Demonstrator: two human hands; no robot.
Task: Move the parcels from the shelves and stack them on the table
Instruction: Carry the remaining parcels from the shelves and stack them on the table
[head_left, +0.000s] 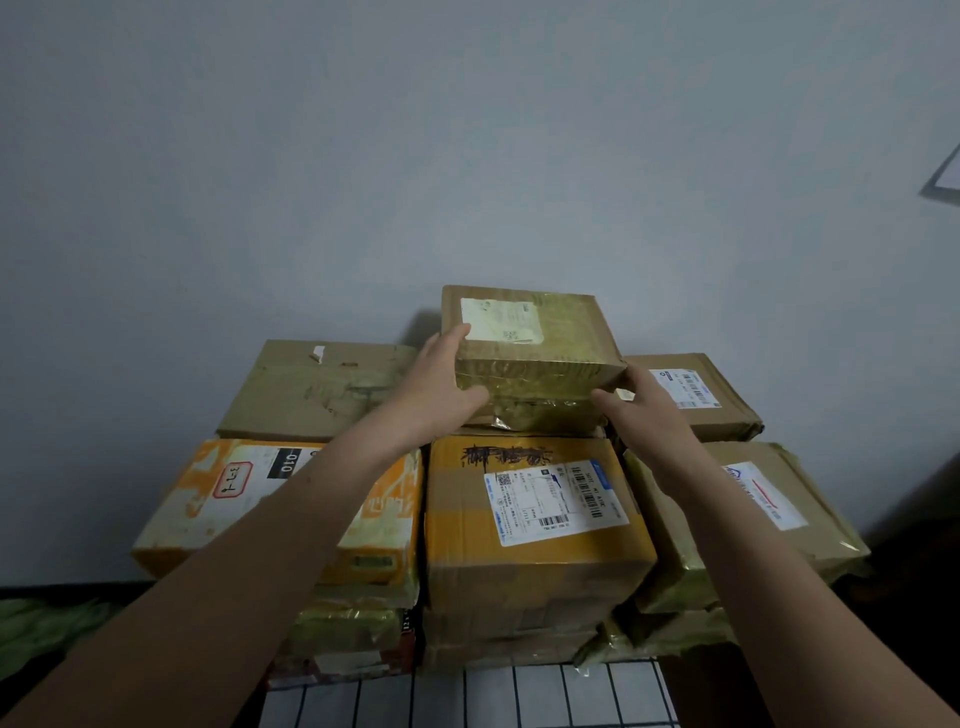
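Top parcel at 12 o'clock of the pile, apparently resting on it. Left hand clasps its 9 o'clock side and right hand its 4 o'clock corner; not yet released. Pile on bench is several layers high. Shelves out of view, so the remainder is unknown.

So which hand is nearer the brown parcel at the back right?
Right. The right hand is just beside the brown parcel; the left hand holds the top parcel's left side.
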